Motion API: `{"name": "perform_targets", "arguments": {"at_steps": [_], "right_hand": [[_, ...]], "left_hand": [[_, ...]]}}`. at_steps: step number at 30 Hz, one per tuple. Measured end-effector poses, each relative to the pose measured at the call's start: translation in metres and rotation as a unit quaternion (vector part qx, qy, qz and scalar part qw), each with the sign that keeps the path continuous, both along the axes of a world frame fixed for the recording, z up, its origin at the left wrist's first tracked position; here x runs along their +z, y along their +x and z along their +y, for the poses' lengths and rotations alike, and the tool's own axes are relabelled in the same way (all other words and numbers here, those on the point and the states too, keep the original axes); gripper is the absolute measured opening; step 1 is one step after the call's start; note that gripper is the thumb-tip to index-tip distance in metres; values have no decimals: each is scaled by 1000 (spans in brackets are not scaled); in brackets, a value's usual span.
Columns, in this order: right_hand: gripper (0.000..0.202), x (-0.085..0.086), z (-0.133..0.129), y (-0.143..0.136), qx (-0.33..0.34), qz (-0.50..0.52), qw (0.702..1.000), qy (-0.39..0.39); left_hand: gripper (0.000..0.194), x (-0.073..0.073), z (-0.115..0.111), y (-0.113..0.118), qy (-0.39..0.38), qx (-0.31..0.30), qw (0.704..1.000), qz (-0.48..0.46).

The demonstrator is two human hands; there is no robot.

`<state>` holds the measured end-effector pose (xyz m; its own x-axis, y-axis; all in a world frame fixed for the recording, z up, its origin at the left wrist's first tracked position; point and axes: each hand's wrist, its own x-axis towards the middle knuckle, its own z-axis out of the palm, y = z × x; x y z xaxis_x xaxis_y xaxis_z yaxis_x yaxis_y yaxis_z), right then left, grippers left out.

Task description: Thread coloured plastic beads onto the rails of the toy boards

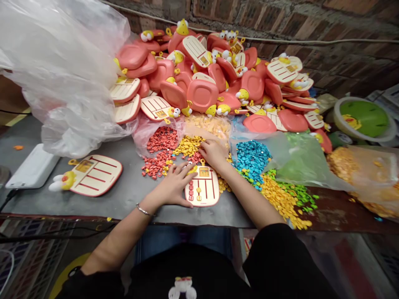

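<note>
readable text: none | nearest cream board, lower edge: small print, too small to read

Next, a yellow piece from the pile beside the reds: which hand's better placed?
Right, I'd say: the right hand is at the edge of the yellow pieces, while the left hand spreads over the left edge of the board.

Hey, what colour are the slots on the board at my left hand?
Red, on the cream board; best seen in the head view.
</note>
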<state>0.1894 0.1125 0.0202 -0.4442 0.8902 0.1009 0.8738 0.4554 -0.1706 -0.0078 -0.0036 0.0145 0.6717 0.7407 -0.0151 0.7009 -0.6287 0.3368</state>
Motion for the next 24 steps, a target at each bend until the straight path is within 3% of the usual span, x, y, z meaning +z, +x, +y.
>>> {"name": "perform_targets", "arguments": {"at_steps": [9,15,24], "right_hand": [[21,4,1,-11,-16,-62,998,-19],[18,0,-4,6,0,-16,1000,0],[16,1,4,-8,0,-13,1000,-13]], "left_hand": [[107,-1,0,0,-2,3,1000,4],[106,-1,-1,0,-7,5,1000,-1],[106,-2,-1,0,-7,7,1000,5]]}}
